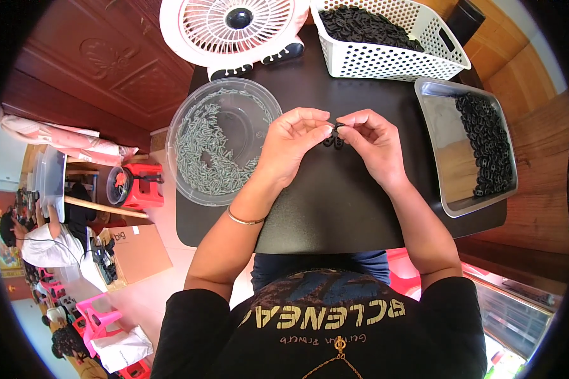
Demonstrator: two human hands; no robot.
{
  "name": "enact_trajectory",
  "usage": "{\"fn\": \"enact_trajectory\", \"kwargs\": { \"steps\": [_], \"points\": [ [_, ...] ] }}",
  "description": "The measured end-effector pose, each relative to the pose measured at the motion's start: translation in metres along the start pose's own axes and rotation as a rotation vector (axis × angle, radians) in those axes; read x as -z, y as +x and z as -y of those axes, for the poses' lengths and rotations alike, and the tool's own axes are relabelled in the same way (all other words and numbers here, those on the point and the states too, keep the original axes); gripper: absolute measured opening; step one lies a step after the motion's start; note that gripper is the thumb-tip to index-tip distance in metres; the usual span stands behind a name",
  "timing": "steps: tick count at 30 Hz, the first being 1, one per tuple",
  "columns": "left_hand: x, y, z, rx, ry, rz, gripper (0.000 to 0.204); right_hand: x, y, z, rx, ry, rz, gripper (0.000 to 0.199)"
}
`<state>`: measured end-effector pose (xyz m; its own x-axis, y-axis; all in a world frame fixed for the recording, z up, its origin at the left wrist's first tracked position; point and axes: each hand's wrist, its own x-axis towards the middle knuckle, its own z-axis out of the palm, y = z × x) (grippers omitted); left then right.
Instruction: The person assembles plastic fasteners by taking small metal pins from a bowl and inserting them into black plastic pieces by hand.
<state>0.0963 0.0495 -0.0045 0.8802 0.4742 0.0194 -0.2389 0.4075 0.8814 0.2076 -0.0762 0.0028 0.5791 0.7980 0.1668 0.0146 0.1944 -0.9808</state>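
Clock positions are referring to the centre of the tabletop, with the wearer's body occupying 6 o'clock. The dark tabletop (335,218) is presenting a nearly straight front edge at 6 o'clock and rounded corners at 4 and 8 o'clock. A clear round tub (242,126), containing small grey elongated pieces (196,155), is standing at 9 o'clock and reaching that side edge. A pink-and-white fan (239,19) is standing between 10 and 11 o'clock. A white perforated basket (392,62), containing black pieces (360,28), is bounding the far side near 1 o'clock. A metal tray (447,148) is lying at 3 o'clock, near that side edge, with black pieces gathering along its outer side. Open surface is extending between the tub and the tray, and from the basket to the front edge; both forearms are crossing that edge, at 7 and 5 o'clock.

The left hand (286,142) is pinching small black parts (339,143) between thumb and index finger, its other fingers curling inward. The right hand (379,142) is gripping the same parts from the 3 o'clock side, thumb opposing a bent index finger. The parts are hanging between the fingertips, near the centre and slightly toward 12 o'clock. Their exact number is not showing clearly.
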Motion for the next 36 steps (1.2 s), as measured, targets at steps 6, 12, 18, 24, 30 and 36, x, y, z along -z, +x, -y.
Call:
{"fn": "enact_trajectory", "kwargs": {
  "steps": [6,12,18,24,30,36],
  "points": [
    [0.0,0.0,0.0,-0.035,0.043,0.004,0.021,-0.001,0.0,-0.002,0.012,-0.05,-0.023,0.01],
    [-0.004,-0.001,-0.001,-0.081,0.16,-0.048,0.021,-0.002,-0.001,-0.003,0.095,-0.213,-0.075,0.009],
    [-0.009,-0.004,0.0,-0.136,0.203,-0.053,0.025,-0.005,-0.002,-0.002,0.124,-0.259,-0.102,0.008],
    [-0.021,-0.004,-0.001,-0.182,0.175,-0.117,0.024,0.001,0.001,0.001,-0.037,-0.015,-0.05,0.006],
    [-0.011,-0.001,-0.003,-0.107,0.147,-0.106,0.015,0.002,0.002,0.002,-0.033,0.056,-0.059,0.008],
    [-0.011,-0.002,0.0,-0.041,0.25,-0.052,0.014,0.0,0.001,0.002,-0.029,0.043,-0.051,0.01]
  ]
}}
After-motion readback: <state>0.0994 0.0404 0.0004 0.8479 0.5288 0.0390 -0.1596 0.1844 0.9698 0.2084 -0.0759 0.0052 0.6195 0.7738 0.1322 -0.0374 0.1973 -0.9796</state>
